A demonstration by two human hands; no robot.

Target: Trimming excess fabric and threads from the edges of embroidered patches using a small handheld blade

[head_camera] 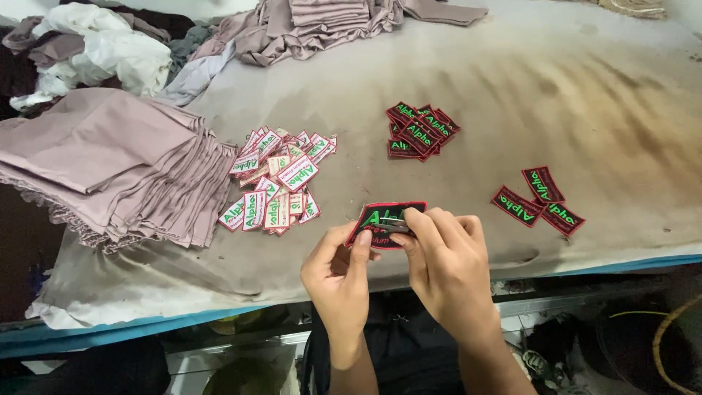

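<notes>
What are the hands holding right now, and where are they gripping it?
Both hands hold one black patch with a red border. The left hand pinches its lower left edge, thumb on top. The right hand grips near its right side, fingertips on its face.

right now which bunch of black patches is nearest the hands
The three black patches right of the right hand; the bigger black pile lies farther up the table.

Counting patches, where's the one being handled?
Head view, bottom centre: the black patch is pinched between left hand and right hand, right of the white patches.

black red-edged patch [380,218], held above table edge
</notes>
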